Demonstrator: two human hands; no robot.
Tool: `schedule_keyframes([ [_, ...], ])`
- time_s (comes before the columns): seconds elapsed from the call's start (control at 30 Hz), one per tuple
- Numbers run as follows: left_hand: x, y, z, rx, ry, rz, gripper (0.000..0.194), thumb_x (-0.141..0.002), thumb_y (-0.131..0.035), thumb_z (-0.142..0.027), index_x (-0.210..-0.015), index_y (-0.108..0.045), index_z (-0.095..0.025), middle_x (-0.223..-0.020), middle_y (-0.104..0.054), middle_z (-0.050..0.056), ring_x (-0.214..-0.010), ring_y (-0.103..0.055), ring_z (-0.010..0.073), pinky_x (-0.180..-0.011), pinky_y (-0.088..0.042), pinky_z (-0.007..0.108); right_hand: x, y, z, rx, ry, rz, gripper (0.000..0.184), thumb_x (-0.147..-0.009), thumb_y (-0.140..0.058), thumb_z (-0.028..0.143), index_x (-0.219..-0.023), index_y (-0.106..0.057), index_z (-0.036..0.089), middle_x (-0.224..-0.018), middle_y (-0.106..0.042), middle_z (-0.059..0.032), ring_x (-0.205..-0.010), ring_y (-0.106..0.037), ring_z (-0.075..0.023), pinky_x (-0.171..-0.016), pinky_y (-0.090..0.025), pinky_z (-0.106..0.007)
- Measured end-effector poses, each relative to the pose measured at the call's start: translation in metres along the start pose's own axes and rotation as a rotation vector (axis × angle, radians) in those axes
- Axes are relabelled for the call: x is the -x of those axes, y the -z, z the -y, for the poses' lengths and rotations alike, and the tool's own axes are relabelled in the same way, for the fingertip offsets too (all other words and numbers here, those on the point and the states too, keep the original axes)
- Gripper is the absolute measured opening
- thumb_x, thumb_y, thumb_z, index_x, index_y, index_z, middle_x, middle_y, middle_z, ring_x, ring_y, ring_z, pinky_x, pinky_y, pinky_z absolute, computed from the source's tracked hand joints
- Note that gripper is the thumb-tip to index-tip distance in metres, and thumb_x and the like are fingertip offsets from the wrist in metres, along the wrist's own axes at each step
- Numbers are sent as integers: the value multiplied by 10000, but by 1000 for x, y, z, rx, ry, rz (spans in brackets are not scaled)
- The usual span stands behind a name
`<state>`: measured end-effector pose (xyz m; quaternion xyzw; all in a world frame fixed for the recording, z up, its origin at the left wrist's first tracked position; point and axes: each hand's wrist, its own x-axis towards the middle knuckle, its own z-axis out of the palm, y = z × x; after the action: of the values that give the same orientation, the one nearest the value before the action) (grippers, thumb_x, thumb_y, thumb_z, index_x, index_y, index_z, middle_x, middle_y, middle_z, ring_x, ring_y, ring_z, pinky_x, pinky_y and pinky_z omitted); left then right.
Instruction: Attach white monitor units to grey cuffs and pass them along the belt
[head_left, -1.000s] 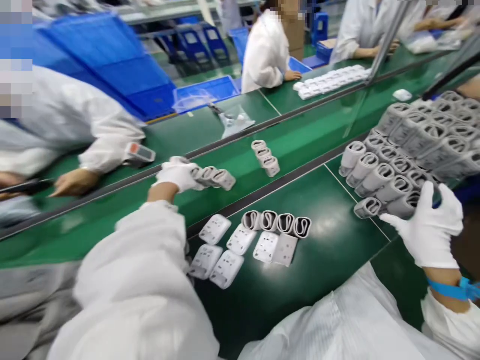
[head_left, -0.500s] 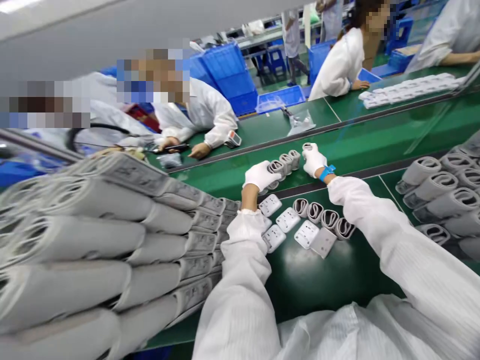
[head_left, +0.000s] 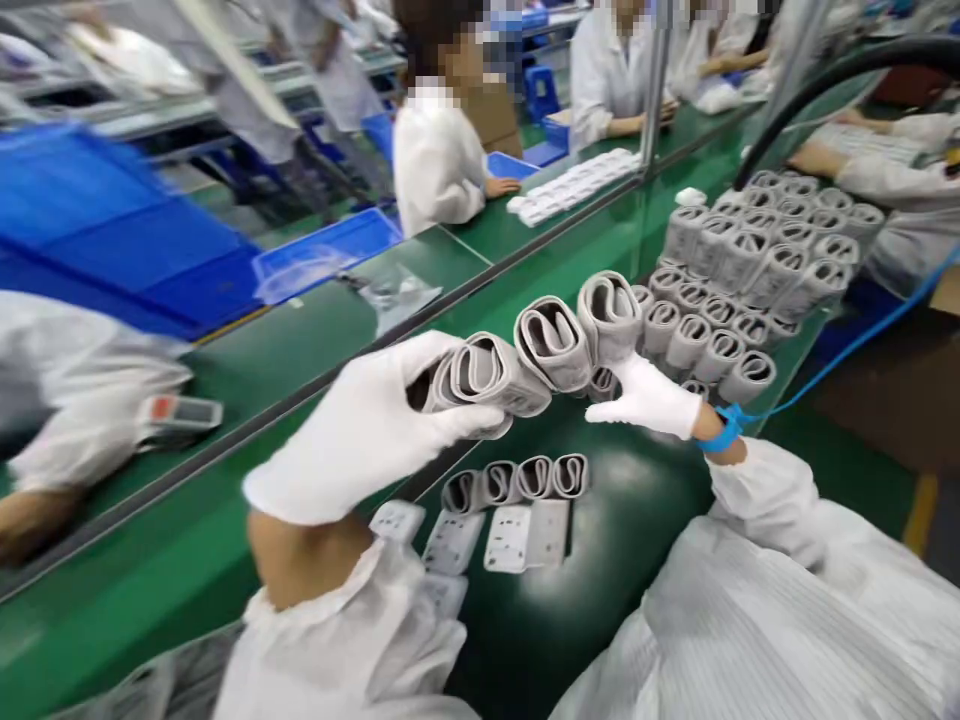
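Head camera: holding a row of rolled grey fabric cuffs up between both white-gloved hands. Closed around one end with the left hand, thumb along the near side; bracing the other end with the right hand, fingers mostly hidden behind the last cuff, thumb spread wide below. Wearing a blue wrist strap on the right, corded. Cannot read the blurred label print on the cuffs. Below, on the green worktop, four more rolls side by side, near several white plastic housings with dark markings too small to read. Beyond the right hand, a dense stack of rolled cuffs. Across the belt, rows of white cases near a co-worker's hand.
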<state>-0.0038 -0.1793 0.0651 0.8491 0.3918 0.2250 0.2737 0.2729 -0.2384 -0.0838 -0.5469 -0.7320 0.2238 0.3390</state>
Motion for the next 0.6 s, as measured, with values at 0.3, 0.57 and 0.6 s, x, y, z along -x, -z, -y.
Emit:
schedule_keyframes([
  [0.3,-137,-57,-128,-275,-449,441,335,-770,-813,-417,-1012,-720,-206,-887,-703,-9,-820,-688,204,-793,-551,354,122,129,7,-122,-37,-722,940,-768,-918,470,-1576,-438,453,-1628,-456,30,-1535,-431,-343,-1295,-381,-540],
  [0.57,-234,-132,-149,-304,-620,457,503,-625,-895,-175,-1105,-755,-229,-987,-659,-3,-1022,-670,299,-1021,-510,528,113,150,-14,437,-293,-946,704,-744,-890,379,-1375,-613,237,-1288,-702,-101,-1115,-729,-339,-1024,-602,-511],
  [0.6,-235,-141,-137,-295,-610,471,544,-596,-902,-161,-1114,-763,-245,-993,-659,-2,-1041,-668,313,-1043,-503,538,114,139,-18,431,-320,-889,692,-763,-869,386,-1384,-600,243,-1298,-703,-100,-1101,-737,-339,-1000,-614,-505],
])
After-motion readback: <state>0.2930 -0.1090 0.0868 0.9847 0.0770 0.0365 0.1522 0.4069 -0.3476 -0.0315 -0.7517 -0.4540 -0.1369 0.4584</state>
